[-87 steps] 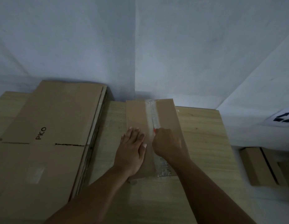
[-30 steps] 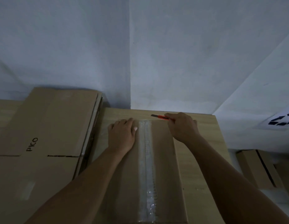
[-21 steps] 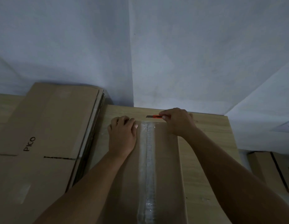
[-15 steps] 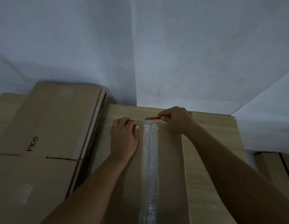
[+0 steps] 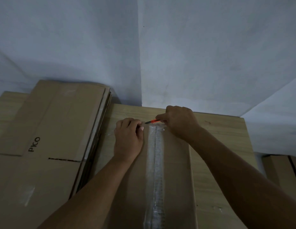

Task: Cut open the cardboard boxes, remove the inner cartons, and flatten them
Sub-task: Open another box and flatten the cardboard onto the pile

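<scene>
A pale wooden table (image 5: 226,129) is set into the corner of two plain bluish walls, in dim light. A stack of flattened cardboard (image 5: 53,129), marked "PICO", is laid on its left part, and more cardboard (image 5: 282,172) is seen lower down beyond the table's right edge.

The cardboard box (image 5: 175,171) lies lengthwise in front of the person, its top seam covered by a strip of clear tape (image 5: 155,171). Compared with a few seconds earlier, when the cutter was held midway along the tape, the orange cutter (image 5: 153,121) has been carried to the far end of the box and turned crosswise, its tip brought leftward to a point just beside the left fingertips. From this it is judged that the lengthwise cut is finished and the tape at the far edge is now being slit, so the flaps are close to being freed; no inner carton is yet exposed.

The right hand (image 5: 178,123) is closed around the cutter's handle, the fingers curled and pinching it. The left hand (image 5: 128,139) is laid on the box's left flap, its fingers (image 5: 127,123) bent over the far edge and pressing the box steady.
</scene>
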Demonstrator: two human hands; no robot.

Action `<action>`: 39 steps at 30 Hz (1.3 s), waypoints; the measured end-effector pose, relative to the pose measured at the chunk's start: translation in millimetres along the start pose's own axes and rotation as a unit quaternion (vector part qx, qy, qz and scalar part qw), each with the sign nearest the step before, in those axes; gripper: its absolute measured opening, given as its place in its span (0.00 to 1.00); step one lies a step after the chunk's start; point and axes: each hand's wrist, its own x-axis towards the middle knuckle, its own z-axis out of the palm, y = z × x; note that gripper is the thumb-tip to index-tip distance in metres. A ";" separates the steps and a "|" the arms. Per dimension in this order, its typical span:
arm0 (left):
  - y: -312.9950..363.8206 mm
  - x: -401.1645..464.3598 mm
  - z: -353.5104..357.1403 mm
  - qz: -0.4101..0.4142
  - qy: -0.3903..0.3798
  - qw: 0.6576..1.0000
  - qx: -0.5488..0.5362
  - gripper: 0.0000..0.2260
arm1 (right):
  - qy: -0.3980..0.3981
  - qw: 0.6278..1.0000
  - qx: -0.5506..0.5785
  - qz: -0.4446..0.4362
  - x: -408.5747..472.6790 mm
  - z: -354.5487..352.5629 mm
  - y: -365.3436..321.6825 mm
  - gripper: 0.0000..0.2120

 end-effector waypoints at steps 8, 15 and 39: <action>2.1 -1.4 1.1 0.013 0.008 0.999 0.033 0.10 | -0.003 0.988 -0.113 -0.103 -10.4 -3.0 2.1 0.18; 3.9 -1.3 -0.5 0.020 0.007 0.999 0.040 0.11 | -0.033 0.988 -0.126 -0.078 -15.5 -14.7 5.2 0.22; 6.5 0.0 -5.1 0.037 -0.020 0.996 0.084 0.12 | 0.048 0.973 0.152 0.166 -92.5 16.6 45.7 0.26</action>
